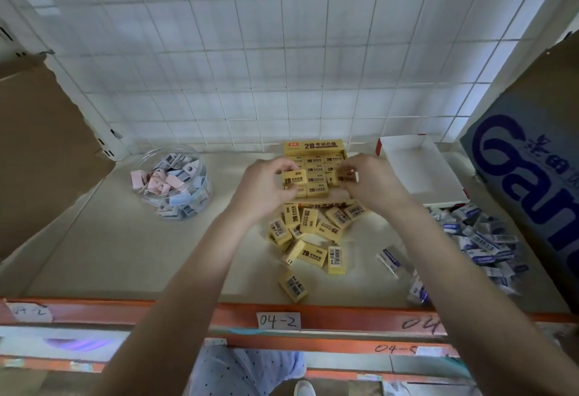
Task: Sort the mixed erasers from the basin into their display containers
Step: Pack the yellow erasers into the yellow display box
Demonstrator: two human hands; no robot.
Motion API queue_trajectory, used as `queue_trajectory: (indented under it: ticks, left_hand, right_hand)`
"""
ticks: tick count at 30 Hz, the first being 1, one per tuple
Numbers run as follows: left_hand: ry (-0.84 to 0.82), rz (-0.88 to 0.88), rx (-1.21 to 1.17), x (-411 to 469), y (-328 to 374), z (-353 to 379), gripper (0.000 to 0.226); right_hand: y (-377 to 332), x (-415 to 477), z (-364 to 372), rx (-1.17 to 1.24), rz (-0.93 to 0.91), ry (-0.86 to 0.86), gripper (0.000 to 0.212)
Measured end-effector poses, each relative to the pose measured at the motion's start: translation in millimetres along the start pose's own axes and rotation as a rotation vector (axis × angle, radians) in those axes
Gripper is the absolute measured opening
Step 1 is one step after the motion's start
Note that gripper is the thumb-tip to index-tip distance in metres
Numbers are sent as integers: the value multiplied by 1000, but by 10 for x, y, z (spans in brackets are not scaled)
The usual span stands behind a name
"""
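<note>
A yellow display box (314,146) marked 2B stands at the back of the shelf, partly filled with rows of yellow erasers. My left hand (263,184) pinches one yellow eraser (294,176) over the box's left side. Over the right side, my right hand (369,181) pinches another yellow eraser (344,177). In front of the box lies a loose pile of yellow erasers (308,232). A heap of white-and-blue erasers (482,239) lies to the right. No basin is in view.
A clear round jar (174,181) of pink and blue erasers stands at the left. A white open box (419,170) sits at the back right. Cardboard cartons flank the shelf: one brown (37,151), one blue-printed (532,157). The orange shelf edge (188,314) runs along the front.
</note>
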State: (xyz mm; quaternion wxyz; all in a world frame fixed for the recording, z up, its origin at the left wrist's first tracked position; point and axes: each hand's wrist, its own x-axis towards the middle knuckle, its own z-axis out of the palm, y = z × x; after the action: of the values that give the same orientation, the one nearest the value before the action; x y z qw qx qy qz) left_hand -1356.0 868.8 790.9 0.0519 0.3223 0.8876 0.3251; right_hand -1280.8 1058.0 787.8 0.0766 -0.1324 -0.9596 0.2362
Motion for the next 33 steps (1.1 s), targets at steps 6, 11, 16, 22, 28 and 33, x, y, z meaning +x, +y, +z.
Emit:
queue_trajectory:
  ticks: [6, 11, 16, 22, 28, 33]
  left_hand:
    - [-344, 33, 218, 265, -33, -117, 35]
    - [-432, 70, 309, 355, -14, -141, 38]
    - [-453, 67, 304, 395, -13, -129, 36]
    - [-430, 22, 236, 399, -32, -79, 30]
    - [-357, -73, 270, 404, 4, 61, 31]
    - [-369, -102, 305, 465, 29, 87, 31]
  right_hand:
    - [-27, 206, -37, -215, -32, -224, 33]
    - [-15, 265, 85, -234, -13, -247, 22]
    - [41, 258, 79, -196, -31, -206, 14]
    - [59, 229, 130, -203, -49, -186, 10]
    - [95, 265, 74, -239, -54, -248, 19]
    - [90, 266, 96, -281, -33, -201, 25]
